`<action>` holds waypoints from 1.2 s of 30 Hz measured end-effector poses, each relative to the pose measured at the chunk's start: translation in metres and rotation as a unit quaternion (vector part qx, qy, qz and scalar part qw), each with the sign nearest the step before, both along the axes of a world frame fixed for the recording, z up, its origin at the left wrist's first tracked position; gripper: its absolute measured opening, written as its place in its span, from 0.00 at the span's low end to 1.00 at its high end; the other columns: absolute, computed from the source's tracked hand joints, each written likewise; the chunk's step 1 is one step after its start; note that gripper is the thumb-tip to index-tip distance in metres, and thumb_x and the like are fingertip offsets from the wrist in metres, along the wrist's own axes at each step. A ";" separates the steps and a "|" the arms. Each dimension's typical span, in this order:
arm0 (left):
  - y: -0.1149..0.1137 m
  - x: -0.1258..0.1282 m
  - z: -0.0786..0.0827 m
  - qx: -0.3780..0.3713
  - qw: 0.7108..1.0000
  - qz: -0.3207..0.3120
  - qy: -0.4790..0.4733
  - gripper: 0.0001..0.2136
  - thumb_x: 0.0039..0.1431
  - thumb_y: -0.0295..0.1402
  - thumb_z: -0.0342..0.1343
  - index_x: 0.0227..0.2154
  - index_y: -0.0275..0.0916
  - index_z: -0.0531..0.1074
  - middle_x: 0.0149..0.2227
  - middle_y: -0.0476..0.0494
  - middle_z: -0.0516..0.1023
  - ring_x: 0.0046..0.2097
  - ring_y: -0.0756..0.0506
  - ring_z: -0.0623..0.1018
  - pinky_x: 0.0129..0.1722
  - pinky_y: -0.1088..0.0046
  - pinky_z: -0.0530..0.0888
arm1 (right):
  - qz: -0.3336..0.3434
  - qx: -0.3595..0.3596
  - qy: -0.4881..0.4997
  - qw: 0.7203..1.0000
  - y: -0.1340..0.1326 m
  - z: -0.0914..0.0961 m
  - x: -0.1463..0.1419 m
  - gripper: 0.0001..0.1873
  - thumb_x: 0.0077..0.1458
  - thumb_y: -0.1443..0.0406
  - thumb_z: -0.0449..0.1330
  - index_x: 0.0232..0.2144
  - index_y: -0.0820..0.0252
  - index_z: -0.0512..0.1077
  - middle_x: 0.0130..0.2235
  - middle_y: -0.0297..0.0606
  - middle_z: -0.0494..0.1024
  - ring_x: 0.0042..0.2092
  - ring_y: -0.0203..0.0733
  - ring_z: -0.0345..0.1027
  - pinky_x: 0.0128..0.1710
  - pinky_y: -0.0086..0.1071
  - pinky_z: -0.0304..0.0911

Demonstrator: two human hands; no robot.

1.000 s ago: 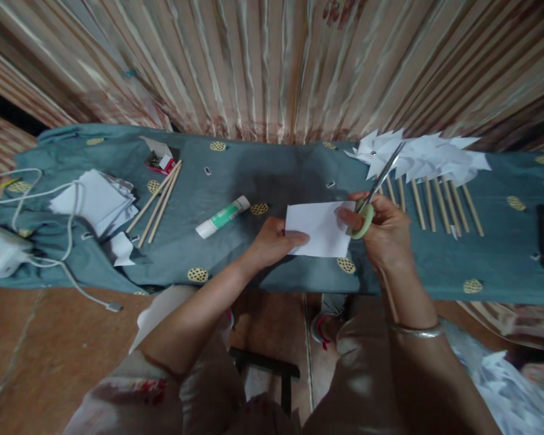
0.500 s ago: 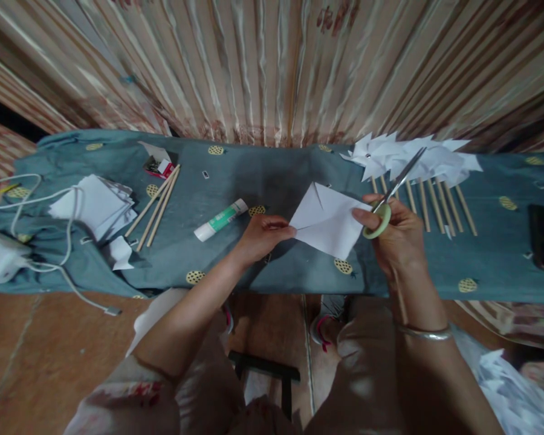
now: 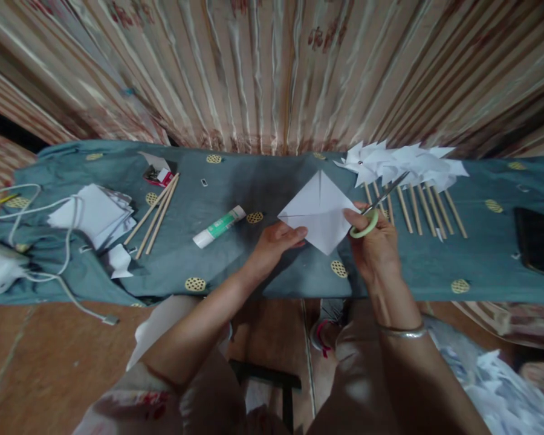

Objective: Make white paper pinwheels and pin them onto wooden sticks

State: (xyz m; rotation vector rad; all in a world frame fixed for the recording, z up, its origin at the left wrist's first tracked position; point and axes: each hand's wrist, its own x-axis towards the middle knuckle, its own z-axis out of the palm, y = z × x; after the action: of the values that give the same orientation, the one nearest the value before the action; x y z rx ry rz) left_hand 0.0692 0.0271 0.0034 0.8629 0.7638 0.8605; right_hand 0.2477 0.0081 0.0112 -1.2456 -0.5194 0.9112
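A square of white paper (image 3: 326,220) is held up over the table, one corner pointing away from me. Slits run inward from its far corner and its left corner. My left hand (image 3: 278,241) pinches its lower left edge, thumb on top. At the right corner, my right hand (image 3: 375,241) grips the paper with the thumb and also holds scissors (image 3: 366,227) by their pale green handles. The blades point away to the upper right, apart from the paper. Left of my left hand lies a green and white glue stick (image 3: 219,226).
Paper pinwheels (image 3: 403,163) on wooden sticks lie back right. At left are a stack of paper squares (image 3: 95,211), loose sticks (image 3: 158,217), a small open box (image 3: 158,172) and a white cable (image 3: 68,241). A dark phone (image 3: 537,241) rests at far right.
The paper has turned so a corner points straight away from me. My left hand has shifted from the left corner to the lower left edge. My right hand has moved slightly left with the scissors.
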 end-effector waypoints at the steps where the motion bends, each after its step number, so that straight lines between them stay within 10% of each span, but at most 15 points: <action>1: -0.003 0.005 -0.002 -0.016 1.000 0.008 -0.015 0.22 0.46 0.48 0.68 0.37 0.35 0.76 0.41 0.38 0.81 0.46 0.40 0.79 0.47 0.61 0.76 | 0.003 -0.003 0.003 1.000 0.000 -0.001 -0.006 0.19 0.33 0.64 0.75 0.29 0.56 0.73 0.27 0.25 0.74 0.28 0.33 0.68 0.31 0.31 0.65; 9: 0.012 -0.004 0.008 -0.071 0.990 0.116 -0.047 0.20 0.58 0.44 0.61 0.48 0.39 0.68 0.43 0.41 0.81 0.47 0.41 0.80 0.43 0.64 0.79 | 0.116 -0.046 -0.086 0.988 -0.016 0.004 -0.023 0.22 0.38 0.47 0.72 0.32 0.54 0.77 0.28 0.29 0.78 0.30 0.35 0.69 0.33 0.31 0.67; 17: 0.030 -0.020 0.012 -0.094 0.978 0.186 -0.035 0.09 0.64 0.38 0.54 0.41 0.39 0.73 0.35 0.46 0.82 0.41 0.45 0.81 0.40 0.67 0.78 | 0.382 -0.127 -0.113 0.908 -0.050 0.004 -0.029 0.23 0.44 0.48 0.70 0.39 0.54 0.79 0.33 0.37 0.83 0.32 0.40 0.75 0.35 0.34 0.71; 36: 0.026 -0.011 0.013 -0.114 0.977 0.180 -0.002 0.12 0.66 0.40 0.52 0.44 0.40 0.74 0.29 0.46 0.81 0.39 0.46 0.81 0.35 0.71 0.79 | 0.398 -0.144 -0.125 0.897 -0.049 0.009 -0.031 0.19 0.41 0.54 0.73 0.36 0.54 0.80 0.27 0.33 0.81 0.27 0.36 0.70 0.27 0.29 0.66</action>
State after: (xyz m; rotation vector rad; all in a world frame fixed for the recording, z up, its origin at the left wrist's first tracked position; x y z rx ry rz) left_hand 0.0578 0.0534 0.0162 0.5259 1.0136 1.0692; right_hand 0.2163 -0.0407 0.0201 -1.4443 -1.1855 1.5647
